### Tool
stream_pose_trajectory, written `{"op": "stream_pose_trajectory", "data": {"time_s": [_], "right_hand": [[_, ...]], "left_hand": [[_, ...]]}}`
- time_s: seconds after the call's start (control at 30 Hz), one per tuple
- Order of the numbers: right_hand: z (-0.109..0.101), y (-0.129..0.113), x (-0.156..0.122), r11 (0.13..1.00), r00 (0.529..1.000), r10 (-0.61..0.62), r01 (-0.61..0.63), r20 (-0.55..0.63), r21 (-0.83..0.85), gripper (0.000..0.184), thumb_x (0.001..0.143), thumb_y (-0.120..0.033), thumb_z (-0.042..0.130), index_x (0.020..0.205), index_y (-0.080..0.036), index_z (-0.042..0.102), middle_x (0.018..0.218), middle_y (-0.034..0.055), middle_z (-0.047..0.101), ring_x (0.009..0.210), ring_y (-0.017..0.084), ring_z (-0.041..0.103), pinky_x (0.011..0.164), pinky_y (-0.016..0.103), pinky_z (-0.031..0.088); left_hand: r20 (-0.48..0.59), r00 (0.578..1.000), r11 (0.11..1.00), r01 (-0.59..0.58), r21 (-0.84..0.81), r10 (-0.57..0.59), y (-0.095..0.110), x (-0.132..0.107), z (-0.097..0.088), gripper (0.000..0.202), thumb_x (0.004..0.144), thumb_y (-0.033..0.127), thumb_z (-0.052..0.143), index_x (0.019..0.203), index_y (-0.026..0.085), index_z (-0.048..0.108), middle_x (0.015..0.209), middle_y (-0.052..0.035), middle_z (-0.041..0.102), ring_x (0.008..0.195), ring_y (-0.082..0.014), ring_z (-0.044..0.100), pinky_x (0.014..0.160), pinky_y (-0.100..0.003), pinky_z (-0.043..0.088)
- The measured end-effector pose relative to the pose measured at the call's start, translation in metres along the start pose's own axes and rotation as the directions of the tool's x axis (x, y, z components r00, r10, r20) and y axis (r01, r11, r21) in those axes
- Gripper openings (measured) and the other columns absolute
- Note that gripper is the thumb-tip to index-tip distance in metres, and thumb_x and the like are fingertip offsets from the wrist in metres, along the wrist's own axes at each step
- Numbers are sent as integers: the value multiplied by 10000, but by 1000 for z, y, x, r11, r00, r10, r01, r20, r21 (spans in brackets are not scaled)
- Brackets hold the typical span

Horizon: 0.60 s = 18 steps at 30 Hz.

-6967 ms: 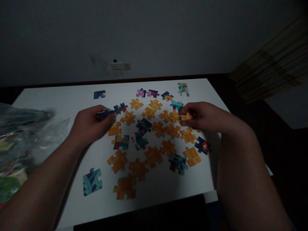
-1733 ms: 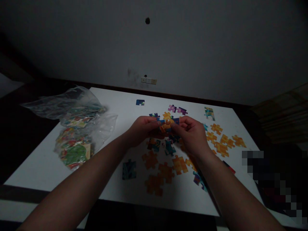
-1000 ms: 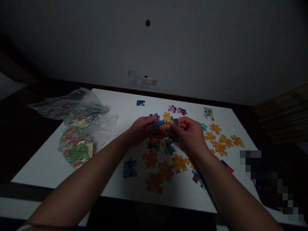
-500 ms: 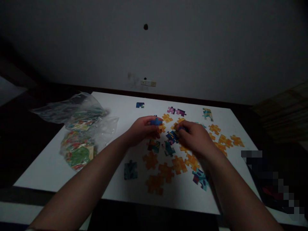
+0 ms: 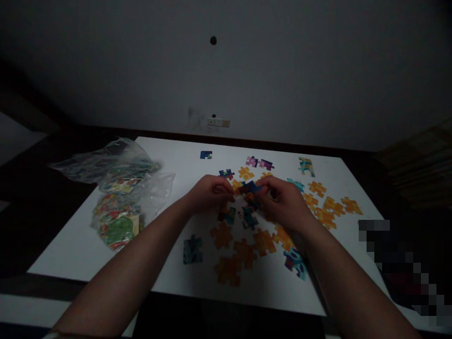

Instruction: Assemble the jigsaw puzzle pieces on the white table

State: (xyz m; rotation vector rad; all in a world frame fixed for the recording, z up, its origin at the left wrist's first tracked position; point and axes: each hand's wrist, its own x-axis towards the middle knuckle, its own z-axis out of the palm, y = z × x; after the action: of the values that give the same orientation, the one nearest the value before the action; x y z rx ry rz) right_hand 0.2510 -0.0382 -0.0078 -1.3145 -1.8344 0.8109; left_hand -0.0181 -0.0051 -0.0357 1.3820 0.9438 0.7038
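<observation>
Both of my hands meet over the middle of a white table (image 5: 169, 155) in dim light. My left hand (image 5: 208, 193) and my right hand (image 5: 282, 202) pinch the same dark blue puzzle piece (image 5: 250, 187) between their fingertips, just above the table. Several loose pieces lie around and under them, many of them orange (image 5: 243, 252). A blue-green piece (image 5: 192, 249) lies alone to the front left.
Clear plastic bags (image 5: 120, 197) holding colourful puzzle pieces sit on the table's left side. A single blue piece (image 5: 205, 154) and a pink-purple pair (image 5: 259, 163) lie near the far edge. A wall with a socket plate (image 5: 219, 122) stands behind the table.
My hands were apart half a second ago, each at its own piece; now they have come back together on a dark blue piece. The view shifted slightly.
</observation>
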Motion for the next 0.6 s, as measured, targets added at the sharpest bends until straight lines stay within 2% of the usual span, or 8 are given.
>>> {"op": "stream_pose_trajectory", "data": {"time_s": [0.07, 0.1, 0.13, 0.2, 0.27, 0.37, 0.5, 0.6], "right_hand": [[-5, 1, 4, 989, 976, 91, -65, -199, 134, 77, 920, -343, 759, 933, -267, 763, 732, -2, 746, 651, 204, 650, 602, 312, 467], [-7, 2, 6, 976, 949, 133, -76, -285, 205, 92, 908, -355, 761, 917, -264, 746, 713, -4, 732, 642, 202, 639, 593, 307, 467], [-9, 2, 8, 962, 922, 167, -75, -350, 262, 107, 897, -365, 759, 897, -262, 733, 693, -7, 720, 628, 198, 625, 583, 302, 465], [-11, 1, 12, 947, 886, 201, -68, -417, 312, 130, 873, -379, 754, 854, -255, 720, 660, -10, 702, 590, 184, 589, 562, 294, 453], [-10, -1, 15, 944, 879, 219, -82, -423, 319, 144, 850, -389, 753, 828, -251, 718, 641, -14, 693, 564, 172, 562, 546, 289, 438], [-6, -2, 16, 932, 897, 252, -123, -364, 341, 157, 825, -401, 756, 821, -247, 724, 630, -18, 687, 568, 172, 569, 550, 290, 438], [0, -2, 14, 901, 924, 268, -141, -271, 410, 173, 824, -419, 764, 834, -250, 725, 634, -26, 683, 571, 169, 571, 568, 297, 447], [2, -1, 14, 877, 935, 266, -134, -234, 462, 190, 825, -435, 771, 847, -253, 725, 624, -35, 664, 571, 169, 568, 581, 306, 452]], "left_hand": [[-217, 973, 973, -27, 228, 78, -3, 2, -12, 97, 810, 294, 752, 852, 207, 752, 731, -12, 752, 675, -197, 699, 666, -316, 548], [-323, 935, 932, -18, 363, 144, -4, 4, -17, 99, 843, 277, 702, 878, 208, 764, 733, -15, 737, 686, -206, 687, 691, -336, 551], [-396, 891, 871, 3, 491, 220, -5, 5, -21, 145, 871, 257, 667, 939, 206, 785, 791, -34, 756, 744, -227, 700, 748, -368, 569], [-422, 839, 721, 54, 691, 342, -6, 8, -25, 281, 926, 239, 630, 1132, 195, 816, 1056, -107, 818, 1003, -300, 738, 954, -460, 589], [-373, 858, 584, 109, 804, 354, -5, 12, -23, 397, 991, 286, 622, 1334, 186, 796, 1348, -167, 783, 1274, -373, 676, 1139, -542, 527], [-354, 900, 469, 205, 859, 254, 0, 19, -14, 514, 1055, 455, 634, 1497, 215, 739, 1533, -192, 689, 1412, -434, 586, 1194, -605, 484], [-299, 936, 397, 206, 894, 187, 11, 34, -11, 495, 1037, 537, 680, 1403, 226, 799, 1507, -206, 674, 1397, -453, 588, 1166, -607, 498], [-273, 950, 440, 183, 879, 152, 19, 45, -19, 410, 962, 519, 786, 1221, 205, 835, 1392, -212, 715, 1341, -436, 627, 1160, -574, 509]]}}
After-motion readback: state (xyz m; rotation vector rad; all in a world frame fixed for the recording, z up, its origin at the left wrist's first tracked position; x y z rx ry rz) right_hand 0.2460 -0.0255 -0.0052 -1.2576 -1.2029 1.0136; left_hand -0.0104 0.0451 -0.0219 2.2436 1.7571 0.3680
